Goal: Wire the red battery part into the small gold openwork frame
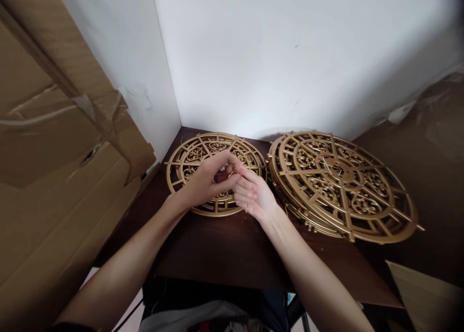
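Over a round gold openwork panel (176,170) on the left of the dark table, my two hands meet. My left hand (217,175) is curved, thumb and fingers pinched together at the tips, with a small shiny piece and something dark showing inside the curl. Touching its fingertips from the right, my right hand (253,194) has its palm partly turned up and its fingers bent. What the fingertips hold is too small to name. A stack of similar gold panels (366,187) lies to the right, with thin coloured wires (331,165) at the centre of the top one.
The dark brown table (224,250) meets a white wall (282,56) at the back. Large cardboard sheets (47,153) stand on the left. More cardboard (427,153) rises at the right, and a flap (424,288) sticks up at the lower right.
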### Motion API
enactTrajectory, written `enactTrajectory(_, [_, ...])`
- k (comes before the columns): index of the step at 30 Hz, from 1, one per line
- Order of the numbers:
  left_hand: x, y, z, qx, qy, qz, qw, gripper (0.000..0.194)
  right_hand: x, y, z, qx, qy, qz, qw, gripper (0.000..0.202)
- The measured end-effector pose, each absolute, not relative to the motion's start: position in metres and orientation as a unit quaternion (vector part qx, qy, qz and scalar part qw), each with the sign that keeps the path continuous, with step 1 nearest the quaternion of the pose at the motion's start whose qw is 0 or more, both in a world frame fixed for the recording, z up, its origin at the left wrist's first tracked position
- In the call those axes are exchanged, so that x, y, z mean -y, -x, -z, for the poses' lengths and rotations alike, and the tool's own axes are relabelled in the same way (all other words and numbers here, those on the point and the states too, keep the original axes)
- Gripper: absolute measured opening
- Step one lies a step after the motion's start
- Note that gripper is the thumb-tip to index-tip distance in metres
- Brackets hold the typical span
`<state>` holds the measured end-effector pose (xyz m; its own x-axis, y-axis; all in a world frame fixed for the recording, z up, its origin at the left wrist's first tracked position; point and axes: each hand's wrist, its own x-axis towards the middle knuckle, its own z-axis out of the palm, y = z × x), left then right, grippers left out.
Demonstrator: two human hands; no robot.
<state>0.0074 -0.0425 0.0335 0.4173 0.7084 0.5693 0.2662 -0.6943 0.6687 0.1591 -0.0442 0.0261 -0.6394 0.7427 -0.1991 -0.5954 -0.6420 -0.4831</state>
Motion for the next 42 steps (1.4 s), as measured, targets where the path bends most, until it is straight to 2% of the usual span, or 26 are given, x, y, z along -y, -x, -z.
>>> enactTrajectory(7, [0.040,-0.007,-0.032,-0.300,-0.811,-0.443,0.238,0.002,0.046,-0.157,-0.022,0.163,0.186,-0.889,0.386,0.046])
enactTrajectory(14, [0.040,-0.008,-0.031,-0.296,-0.805,-0.447,0.253,0.008,0.043,-0.161,-0.020,0.164,0.157,-0.898,0.376,0.051])
enactTrajectory(18, [0.038,-0.002,-0.034,-0.354,-0.764,-0.462,0.280,0.007,0.042,-0.165,-0.023,0.166,0.110,-0.905,0.375,0.051])
enactTrajectory(20, [0.034,0.004,-0.035,-0.411,-0.744,-0.467,0.244,0.007,0.041,-0.167,-0.025,0.171,0.094,-0.903,0.383,0.048])
enactTrajectory(24, [0.025,0.019,-0.032,-0.529,-0.744,-0.399,0.088,0.014,0.040,-0.170,-0.028,0.191,0.108,-0.887,0.407,0.042])
enactTrajectory(28, [0.022,0.025,-0.028,-0.597,-0.750,-0.285,0.006,0.026,0.038,-0.170,-0.026,0.301,0.196,-0.806,0.471,0.048])
enactTrajectory(31, [0.023,0.024,-0.026,-0.609,-0.758,-0.233,0.008,0.036,0.036,-0.171,-0.021,0.471,0.311,-0.642,0.520,0.053])
enactTrajectory(34, [0.022,0.023,-0.023,-0.597,-0.776,-0.203,0.027,0.038,0.036,-0.172,-0.016,0.596,0.384,-0.485,0.512,0.051])
enactTrajectory(37, [0.022,0.022,-0.018,-0.579,-0.792,-0.189,0.020,0.033,0.037,-0.171,-0.015,0.604,0.399,-0.448,0.524,0.052])
enactTrajectory(42, [0.024,0.014,-0.012,-0.574,-0.801,-0.170,-0.029,0.024,0.034,-0.169,-0.012,0.551,0.374,-0.467,0.581,0.054])
